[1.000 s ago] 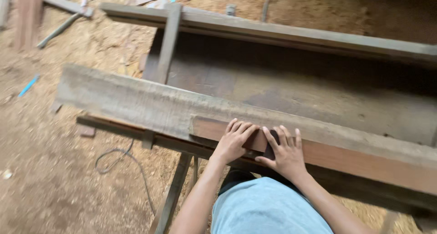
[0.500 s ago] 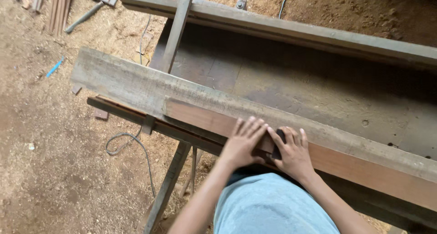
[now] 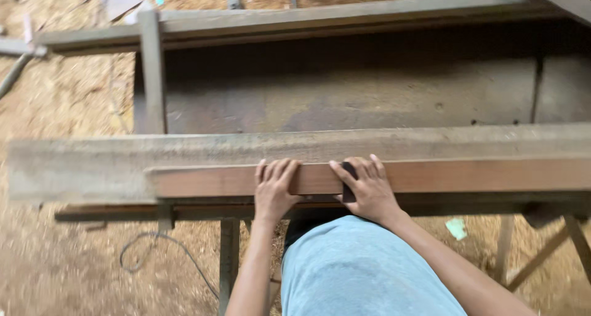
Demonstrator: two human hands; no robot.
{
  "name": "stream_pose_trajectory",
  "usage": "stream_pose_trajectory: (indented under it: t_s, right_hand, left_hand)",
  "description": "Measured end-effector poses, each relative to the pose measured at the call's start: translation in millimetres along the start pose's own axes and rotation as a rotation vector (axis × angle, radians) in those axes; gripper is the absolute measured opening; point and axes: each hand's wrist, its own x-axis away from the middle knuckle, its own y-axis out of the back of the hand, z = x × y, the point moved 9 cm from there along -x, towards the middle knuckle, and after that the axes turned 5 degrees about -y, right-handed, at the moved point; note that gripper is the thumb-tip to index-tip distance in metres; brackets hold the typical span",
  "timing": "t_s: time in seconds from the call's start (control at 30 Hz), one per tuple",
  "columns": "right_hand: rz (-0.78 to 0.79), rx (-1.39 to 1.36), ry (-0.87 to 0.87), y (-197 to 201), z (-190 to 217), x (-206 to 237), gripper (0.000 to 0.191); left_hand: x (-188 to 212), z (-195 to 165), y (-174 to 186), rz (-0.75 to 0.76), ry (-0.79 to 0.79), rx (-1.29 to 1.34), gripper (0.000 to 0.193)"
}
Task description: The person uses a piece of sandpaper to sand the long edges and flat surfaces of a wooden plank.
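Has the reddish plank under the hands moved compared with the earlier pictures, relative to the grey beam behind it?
Yes. The reddish plank has slid along the grey beam toward that beam's left end: its own left end now lies farther from both hands than one second ago.

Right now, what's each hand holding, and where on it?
Both rest on the reddish plank, fingers over its far edge. The left hand lies flat on it; the right hand also covers a small dark object, kind unclear.

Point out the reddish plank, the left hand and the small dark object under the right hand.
reddish plank (image 3: 468, 176), head view, bare top face right of the hands
left hand (image 3: 274, 190), head view, back of the hand
small dark object (image 3: 348, 182), head view, the strip showing between thumb and forefinger
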Motion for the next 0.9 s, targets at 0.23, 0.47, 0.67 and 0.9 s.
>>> stream_pose_trajectory:
  t_s: [0.23, 0.47, 0.67, 0.9]
  right_hand:
    - [0.033, 0.116, -0.133, 9.1, -12.8, -0.8, 0.106]
    - [-0.081, 0.100, -0.145, 12.8, -7.2, -1.0, 0.106]
    - [-0.091, 0.041, -0.121, 13.1, 1.5, 2.9, 0.103]
    - [-0.186, 0.167, -0.119, 35.5, -18.8, 17.5, 0.099]
  left_hand:
    - [6.1, 29.5, 21.5, -0.058, -0.039, -0.008, 0.104]
    - [4.2, 36.8, 35.4, -0.087, -0.076, -0.024, 0.099]
    - [3.6, 30.1, 41.1, 0.031, 0.014, -0.066, 0.106]
    - [-11.3, -27.1, 0.9, 0.048, -0.117, -0.058, 0.106]
